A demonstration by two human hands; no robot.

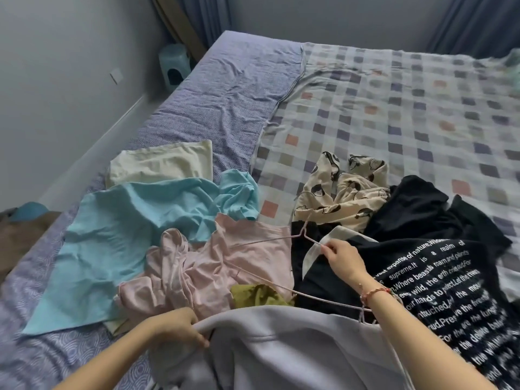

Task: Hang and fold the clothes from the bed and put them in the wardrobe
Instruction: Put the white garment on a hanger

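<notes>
The step in hand looks like hanging: the person is getting a thin pink wire hanger (304,235) ready for the pale lilac-grey sweatshirt (295,347) that lies nearest the camera at the foot of the bed (225,94). The right hand (342,258) pinches the hanger's sloping shoulder wire between thumb and fingertips, with the hook pointing away toward the cartoon-print pyjama top (343,192). The long bar runs back across the pink top (225,263) and an olive-green piece (259,295), and its near corner is touching or just over the sweatshirt's edge. The left hand (180,326) grips a bunched fold of that sweatshirt, fingers curled around the cloth; whether this fold is the hem or the neck I cannot tell. The rest of the pile is unsorted: a light blue garment (126,229) and a cream one (163,164) lie to the left, and a black lettered garment (450,291) to the right. The task is therefore at an early stage, and the wardrobe is out of view. The next move probably calls for the left hand to hold an opening wide while the right hand slides one hanger end inside, then works the second shoulder in without the wire catching the pink top beneath.
</notes>
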